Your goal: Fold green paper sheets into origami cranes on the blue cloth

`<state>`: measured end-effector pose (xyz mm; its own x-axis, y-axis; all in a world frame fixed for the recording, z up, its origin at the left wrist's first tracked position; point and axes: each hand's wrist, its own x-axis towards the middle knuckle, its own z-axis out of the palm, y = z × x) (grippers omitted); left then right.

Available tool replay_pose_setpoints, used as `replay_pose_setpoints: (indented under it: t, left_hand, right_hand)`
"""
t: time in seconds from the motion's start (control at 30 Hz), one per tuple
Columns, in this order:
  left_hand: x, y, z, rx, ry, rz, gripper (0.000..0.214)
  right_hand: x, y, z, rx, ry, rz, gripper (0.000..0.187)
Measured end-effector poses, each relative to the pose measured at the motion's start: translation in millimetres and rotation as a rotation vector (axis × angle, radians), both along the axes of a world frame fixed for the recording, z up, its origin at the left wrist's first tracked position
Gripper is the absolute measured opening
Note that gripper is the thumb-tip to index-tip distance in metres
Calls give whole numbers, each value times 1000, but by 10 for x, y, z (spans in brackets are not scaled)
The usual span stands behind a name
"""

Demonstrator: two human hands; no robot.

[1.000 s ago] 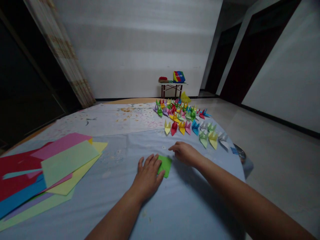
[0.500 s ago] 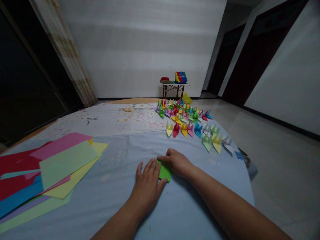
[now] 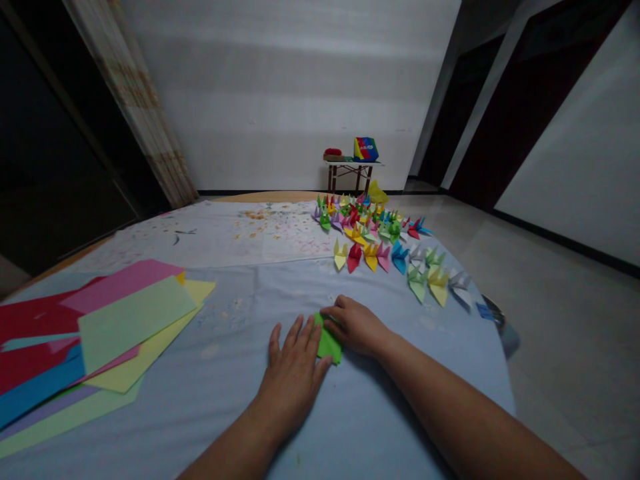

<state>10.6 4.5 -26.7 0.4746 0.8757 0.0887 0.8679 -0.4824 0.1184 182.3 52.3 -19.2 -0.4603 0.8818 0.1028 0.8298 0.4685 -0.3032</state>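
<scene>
A small folded piece of bright green origami paper (image 3: pixel 329 347) lies on the tablecloth between my two hands. My left hand (image 3: pixel 294 357) rests flat with its fingers spread. Its fingertips touch the paper's left edge, and the thumb is at the lower edge. From the right, my right hand (image 3: pixel 356 325) has its fingers curled together at the paper's upper right side. Those fingertips cover part of the upper edge, so the exact fold under them is hidden.
Loose coloured sheets (image 3: pixel 135 320) lie overlapping at the left. Many folded paper cranes (image 3: pixel 370 257) crowd the back right of the round table, several in rows. The pale blue tablecloth (image 3: pixel 235 293) has wrinkles. Beyond stands a small side table (image 3: pixel 354 164) with a colourful box (image 3: pixel 365 150).
My right hand's index finger has drawn back from the paper's upper left corner toward the right and bent. The left hand stays almost in place. The view has shifted slightly.
</scene>
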Motion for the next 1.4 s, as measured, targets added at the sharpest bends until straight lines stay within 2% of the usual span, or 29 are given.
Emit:
replay_pose_setpoints:
  t: [0.23, 0.43, 0.9, 1.03, 1.17, 1.4]
  left_hand:
    - [-24, 1, 119, 108, -11, 85, 36]
    - [11, -90, 170, 91, -7, 66, 32]
    - [1, -91, 219, 46, 29, 49, 33]
    - [38, -121, 201, 58, 54, 66, 34]
    - [69, -146, 135, 80, 66, 74, 36]
    - [104, -170, 65, 64, 18, 43, 41]
  right_hand:
    - [44, -28, 6, -50, -69, -103, 31]
    - [54, -23, -10, -42, -87, -70, 35]
    - [33, -42, 29, -41, -91, -68, 37]
    - [30, -28, -2, -29, -51, -65, 39]
    - [21, -23, -16, 49, 0, 26, 35]
    - [3, -57, 28, 81, -46, 76, 33]
